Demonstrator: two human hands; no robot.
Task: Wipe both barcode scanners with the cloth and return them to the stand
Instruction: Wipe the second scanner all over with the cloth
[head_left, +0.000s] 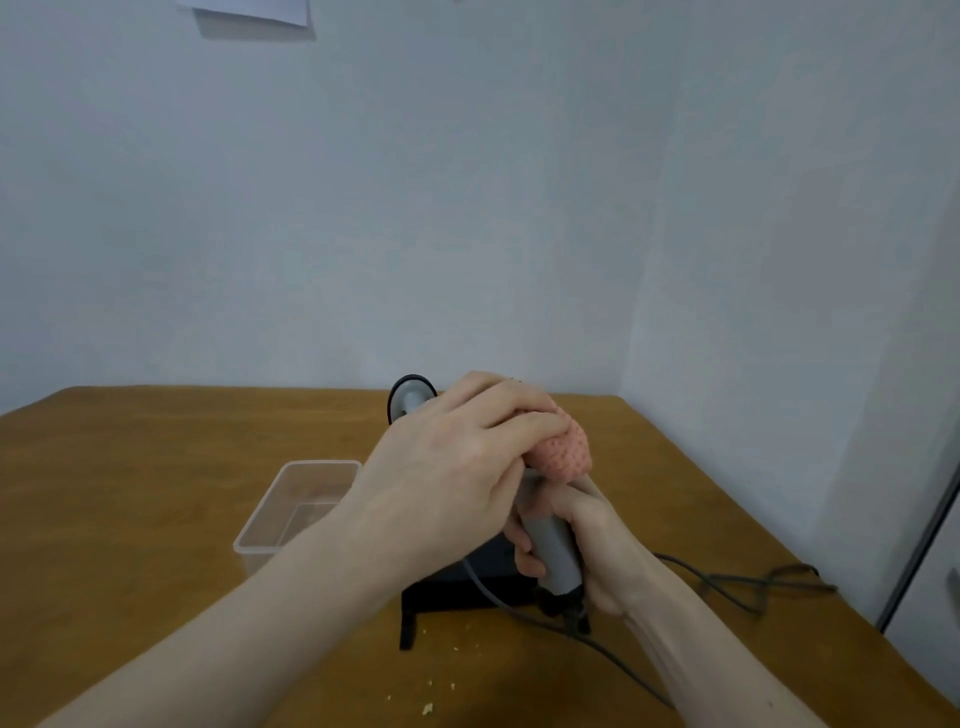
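Note:
My right hand (587, 540) grips the grey handle of a barcode scanner (553, 556), held upright above the black stand (457, 587). My left hand (457, 467) holds a pink dotted cloth (563, 449) bunched over the scanner's head, which is hidden under it. A second scanner (410, 397) with a grey body and black rim shows just behind my left hand, mostly covered. A grey cable (613, 654) runs from the held scanner's base toward the table's front edge.
A clear plastic tub (260, 535) stands left of the stand on the wooden table (156, 467). A tangled dark cable (753, 582) lies at the right. Crumbs (427, 707) dot the front of the table. A pale wall rises behind.

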